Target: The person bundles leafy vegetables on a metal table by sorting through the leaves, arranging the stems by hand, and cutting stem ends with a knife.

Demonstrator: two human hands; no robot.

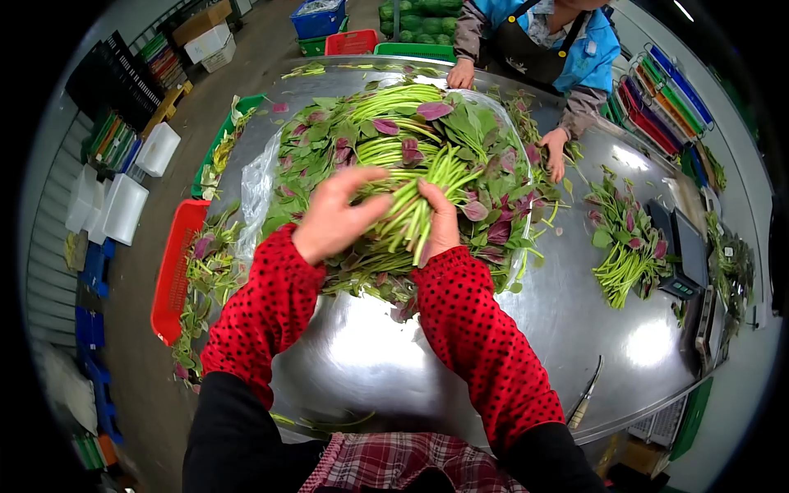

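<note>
A large heap of amaranth greens (316, 152), with green and purple leaves and pale green stems, lies on a clear plastic sheet (261, 185) in front of me. My right hand (442, 220) is closed around a bunch of amaranth stems (405, 215), their cut ends pointing down toward me. To the left of that bunch is my left hand (341, 215), its fingers and thumb apart, slightly blurred, with nothing gripped. Its fingertips come close to the stems; whether they touch, I cannot tell.
On the steel table (362, 370), another amaranth bunch (629, 238) lies beside a scale (680, 246). A knife (586, 394) rests near the right front edge. A red crate (179, 271) stands at left. Across the table, a co-worker's hands (555, 154) are at the heap's edge.
</note>
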